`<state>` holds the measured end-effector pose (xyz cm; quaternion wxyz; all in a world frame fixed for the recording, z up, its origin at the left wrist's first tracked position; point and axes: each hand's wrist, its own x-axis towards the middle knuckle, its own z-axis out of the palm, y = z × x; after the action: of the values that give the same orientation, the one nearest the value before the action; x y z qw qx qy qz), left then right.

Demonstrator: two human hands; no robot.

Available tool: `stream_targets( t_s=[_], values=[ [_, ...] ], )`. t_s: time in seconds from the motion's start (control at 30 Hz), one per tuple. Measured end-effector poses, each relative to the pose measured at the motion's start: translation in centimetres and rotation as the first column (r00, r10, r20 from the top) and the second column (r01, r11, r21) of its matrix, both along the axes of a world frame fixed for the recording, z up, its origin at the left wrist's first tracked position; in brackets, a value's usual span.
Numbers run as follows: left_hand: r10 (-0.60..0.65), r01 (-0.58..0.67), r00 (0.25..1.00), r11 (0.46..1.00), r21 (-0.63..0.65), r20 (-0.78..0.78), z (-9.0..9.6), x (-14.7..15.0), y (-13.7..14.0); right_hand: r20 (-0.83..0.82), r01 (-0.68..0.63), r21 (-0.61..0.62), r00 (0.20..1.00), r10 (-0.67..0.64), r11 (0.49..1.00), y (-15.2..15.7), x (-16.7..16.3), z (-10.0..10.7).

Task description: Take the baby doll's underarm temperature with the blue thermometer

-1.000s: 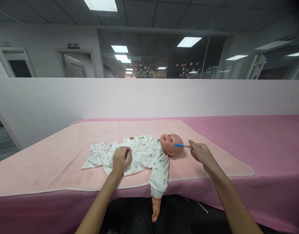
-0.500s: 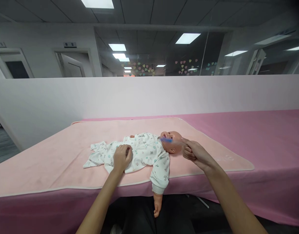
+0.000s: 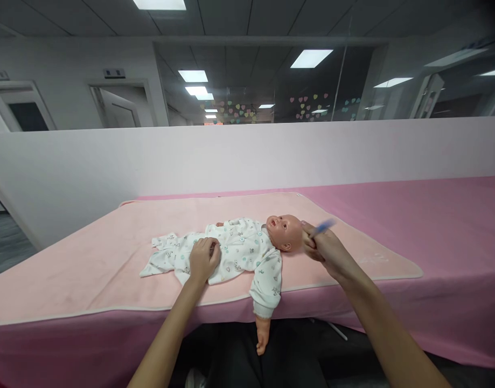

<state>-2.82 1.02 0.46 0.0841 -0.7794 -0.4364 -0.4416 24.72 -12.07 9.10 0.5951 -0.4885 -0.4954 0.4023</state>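
Note:
A baby doll [image 3: 241, 245] lies on its back, its head [image 3: 285, 231] to the right, in a white printed sleepsuit. One doll arm [image 3: 262, 331] hangs over the front edge. My left hand [image 3: 204, 260] rests on the doll's lower body, fingers loosely curled with a gap at the thumb. Beside the top of the doll's head, my right hand [image 3: 326, 248] is closed round a thin blue-ended stick [image 3: 325, 225]. Motion blurs the stick, and its exact kind cannot be made out. Its blue end points up and to the right, away from the doll's face.
Beneath the doll is a peach blanket [image 3: 102, 248] with a pale border, spread over a pink tablecloth [image 3: 445, 231]. A low white partition [image 3: 247, 156] stands behind the table. My dark-clothed legs [image 3: 287, 361] are below the front edge.
The stick's blue end has swung from over the doll's mouth to the right, above my right hand. My left hand stays on the doll's body.

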Motion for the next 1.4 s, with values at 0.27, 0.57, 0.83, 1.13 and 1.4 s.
stream_targets(
  t_s=[0.27,0.57,0.83,1.13,1.4],
  values=[
    [-0.002,0.002,1.0,1.0,-0.006,0.001,-0.1,0.0,0.1,0.005,0.024,0.013,1.0,-0.024,1.0,0.1,-0.6,0.3],
    [0.001,-0.001,1.0,1.0,-0.008,-0.003,0.0,0.1,0.0,0.032,-0.014,0.044,0.999,0.012,0.999,-1.4,-2.0,1.6],
    [-0.009,0.009,1.0,1.0,-0.01,0.0,0.1,0.1,-0.1,0.03,0.081,0.022,0.996,-0.081,0.996,-1.0,-1.6,1.2],
    [-0.017,0.017,1.0,1.0,-0.014,0.0,0.1,0.1,-0.1,0.19,0.081,0.114,0.977,-0.101,0.99,-1.4,-1.7,1.2],
    [-0.018,0.017,1.0,1.0,-0.015,-0.012,0.2,0.0,-0.1,0.304,0.165,0.191,0.927,-0.218,0.968,-2.1,-2.7,1.3]
  ],
)
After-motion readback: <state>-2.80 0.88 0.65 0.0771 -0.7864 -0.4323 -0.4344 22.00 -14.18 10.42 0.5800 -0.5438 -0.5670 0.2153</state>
